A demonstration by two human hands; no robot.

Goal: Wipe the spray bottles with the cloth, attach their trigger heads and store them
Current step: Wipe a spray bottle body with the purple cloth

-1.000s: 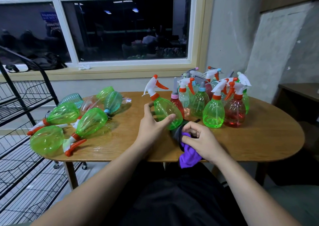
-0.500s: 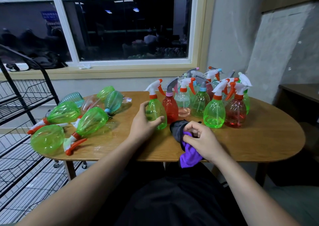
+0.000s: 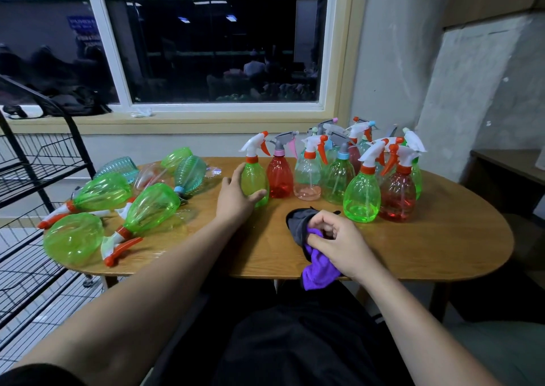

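- the left hand (image 3: 234, 200) still curled round the clear green plastic spray bottle with a white and orange trigger head (image 3: 256, 176), with the thumb across its lower front and the fingers at its left side.
- a second before, that bottle had been tipped over close to the cloth; now it stood upright on the oval wooden table (image 3: 427, 244), farther back, just left of the red plastic spray bottle with a grey and pink head (image 3: 279, 176) and in line with it.
- the right hand (image 3: 342, 241) had barely shifted: it kept the grey and purple cloth (image 3: 320, 270) bunched in its curled fingers at the table's near edge, with the purple end hanging over that edge.
- the cluster of upright green, red and clear spray bottles (image 3: 362, 197) at the right rear stood as before.
- the green and blue bottles lying on their sides (image 3: 153, 207) at the left end were unchanged, near the black wire rack (image 3: 44, 164).
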